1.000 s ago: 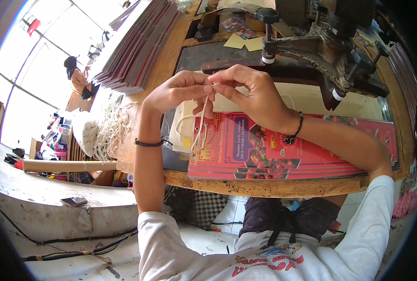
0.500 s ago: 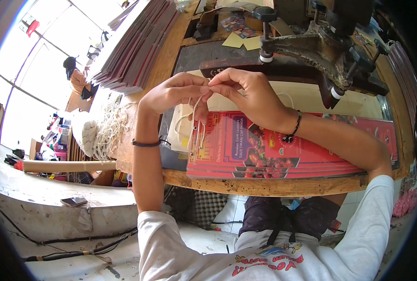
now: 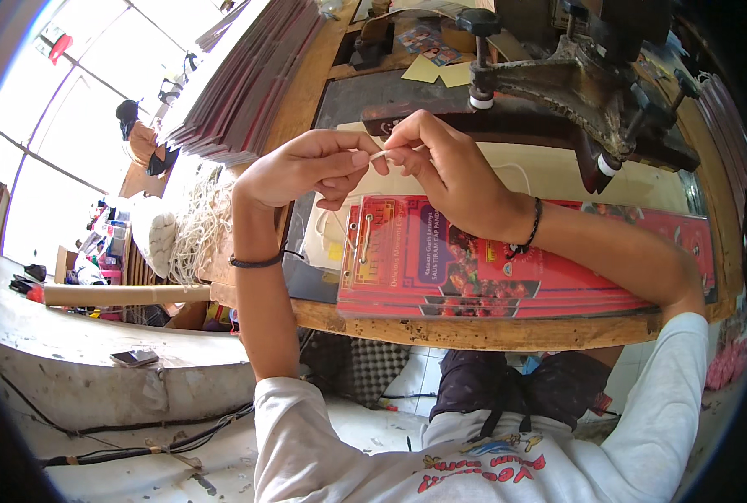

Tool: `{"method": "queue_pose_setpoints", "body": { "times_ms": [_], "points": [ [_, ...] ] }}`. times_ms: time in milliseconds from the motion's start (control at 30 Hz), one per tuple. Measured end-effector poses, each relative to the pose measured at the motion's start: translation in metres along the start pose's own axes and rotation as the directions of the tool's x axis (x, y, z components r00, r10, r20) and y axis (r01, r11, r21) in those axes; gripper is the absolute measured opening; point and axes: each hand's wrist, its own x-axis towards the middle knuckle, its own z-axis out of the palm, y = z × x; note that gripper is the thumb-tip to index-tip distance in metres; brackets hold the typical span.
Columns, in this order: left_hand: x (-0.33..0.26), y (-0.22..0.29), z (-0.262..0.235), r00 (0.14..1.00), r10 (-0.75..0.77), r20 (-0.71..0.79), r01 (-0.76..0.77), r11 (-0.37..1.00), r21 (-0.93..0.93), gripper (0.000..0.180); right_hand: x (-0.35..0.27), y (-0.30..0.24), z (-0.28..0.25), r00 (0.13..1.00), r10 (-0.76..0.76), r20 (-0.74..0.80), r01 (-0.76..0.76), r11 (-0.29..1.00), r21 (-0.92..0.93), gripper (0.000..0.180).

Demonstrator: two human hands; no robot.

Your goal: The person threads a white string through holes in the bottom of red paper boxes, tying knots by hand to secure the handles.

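Note:
A white cord (image 3: 379, 156) is pinched between my two hands, above the left end of a stack of flat red printed bags (image 3: 508, 272). My left hand (image 3: 319, 168) grips it with thumb and forefinger, the other fingers curled. Close beside it, my right hand (image 3: 461, 176) pinches the cord too, its fingertips nearly touching the left's. The top bag has a row of punched holes along its left edge, with white cord (image 3: 365, 239) running through some of them. Another loop of cord (image 3: 518, 174) shows behind my right wrist.
A heavy dark metal press frame (image 3: 558, 92) stands on the wooden table (image 3: 440, 335) beyond the bags. A tall stack of flat bags (image 3: 239, 84) and a bundle of white cords (image 3: 202, 222) lie at the left. A person (image 3: 143, 142) is far off at the left.
My hands have drawn slightly apart, showing a short length of cord between the fingertips. The left hand has shifted a little left, uncovering the holes of the top bag.

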Motion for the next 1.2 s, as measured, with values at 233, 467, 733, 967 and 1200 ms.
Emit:
{"method": "queue_pose_setpoints", "body": {
  "times_ms": [233, 467, 733, 967, 1200],
  "points": [
    [-0.003, 0.003, -0.005, 0.986, -0.156, -0.064, 0.166, 0.963, 0.212, 0.030, 0.000, 0.003, 0.000, 0.999, -0.034, 0.040, 0.036, 0.998, -0.058, 0.010],
    [-0.008, 0.004, -0.009, 0.958, -0.282, 0.043, 0.275, 0.954, 0.119, 0.028, -0.001, 0.000, -0.001, 0.992, -0.061, 0.112, 0.073, 0.992, -0.104, 0.010],
    [-0.001, 0.004, -0.002, 0.983, -0.156, -0.099, 0.176, 0.954, 0.241, 0.026, -0.002, 0.002, -0.004, 0.994, 0.011, 0.106, -0.006, 0.999, -0.045, 0.009],
    [0.000, 0.000, -0.005, 0.977, -0.179, -0.115, 0.204, 0.940, 0.273, 0.025, -0.002, 0.002, -0.005, 0.993, 0.021, 0.118, -0.008, 0.994, -0.108, 0.012],
    [0.006, 0.003, 0.000, 0.982, -0.134, -0.133, 0.170, 0.932, 0.319, 0.029, -0.002, 0.004, -0.006, 0.996, 0.010, 0.092, 0.001, 0.992, -0.125, 0.015]
  ]
}}
